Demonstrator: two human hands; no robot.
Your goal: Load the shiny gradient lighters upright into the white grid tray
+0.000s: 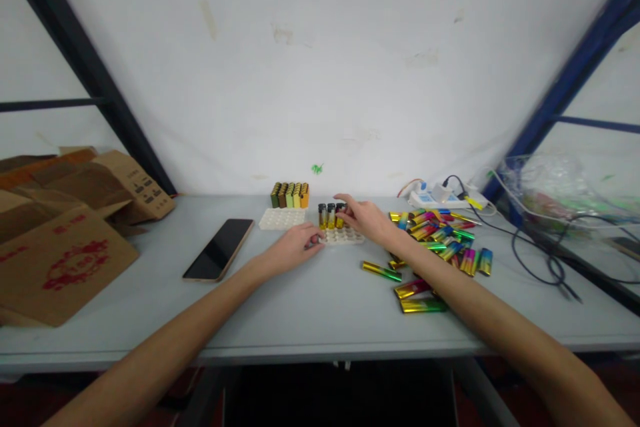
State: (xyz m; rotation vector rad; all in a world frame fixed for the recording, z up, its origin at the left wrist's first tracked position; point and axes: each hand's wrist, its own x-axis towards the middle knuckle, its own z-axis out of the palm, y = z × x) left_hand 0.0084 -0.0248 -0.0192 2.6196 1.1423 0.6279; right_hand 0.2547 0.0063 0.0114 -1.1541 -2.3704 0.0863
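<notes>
Several metallic-gold lighters (331,216) stand upright at the left part of a pale tray with round holes (345,236). My right hand (367,219) reaches in from the right, its thumb and index finger around the rightmost standing lighter (341,216). Beside the tray's left end, my left hand (294,247) has its fingers curled together. A small dark, shiny piece (315,239) shows at its fingertips, too small to name. Behind the left hand lies a second pale holed tray (281,218). A block of upright green, brown and yellow lighters (290,195) stands against the wall.
Many loose shiny multicoloured lighters (440,233) are heaped at the right, partly under my right forearm. A phone (220,249) lies at the left, near cardboard boxes (65,267). A power strip (440,198), cables (550,257) and clear plastic wrapping (555,187) occupy the back right.
</notes>
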